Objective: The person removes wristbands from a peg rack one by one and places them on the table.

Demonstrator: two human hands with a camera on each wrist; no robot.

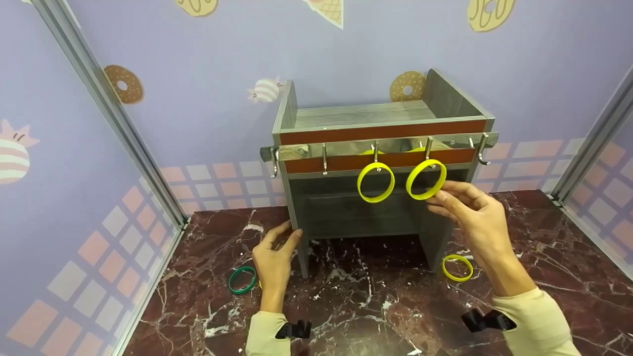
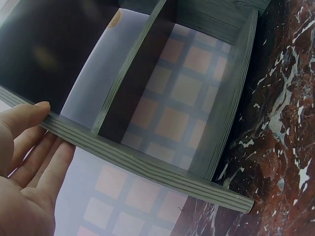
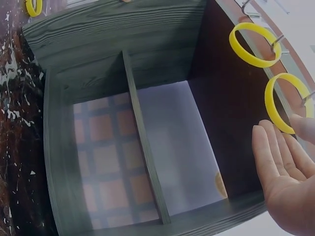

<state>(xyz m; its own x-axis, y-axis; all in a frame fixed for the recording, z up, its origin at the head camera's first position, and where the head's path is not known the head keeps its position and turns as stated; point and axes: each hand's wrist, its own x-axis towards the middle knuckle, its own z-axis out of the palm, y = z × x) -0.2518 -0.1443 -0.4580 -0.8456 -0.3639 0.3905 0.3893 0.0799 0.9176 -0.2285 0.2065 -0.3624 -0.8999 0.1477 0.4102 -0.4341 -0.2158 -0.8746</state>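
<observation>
My right hand pinches a yellow ring at its lower right edge, between thumb and fingers. The ring's top is at a metal hook on the rack; the right wrist view shows the hook tip reaching into this ring. A second yellow ring hangs from the neighbouring hook to the left. My left hand grips the left side panel of a grey wooden shelf, thumb on the inner side and fingers outside, as the left wrist view shows around the panel.
On the dark red marbled table lie a green ring left of the left hand and a yellow ring below the right hand. A bit of yellow shows beside the left wrist, mostly hidden. Patterned walls stand behind and at both sides.
</observation>
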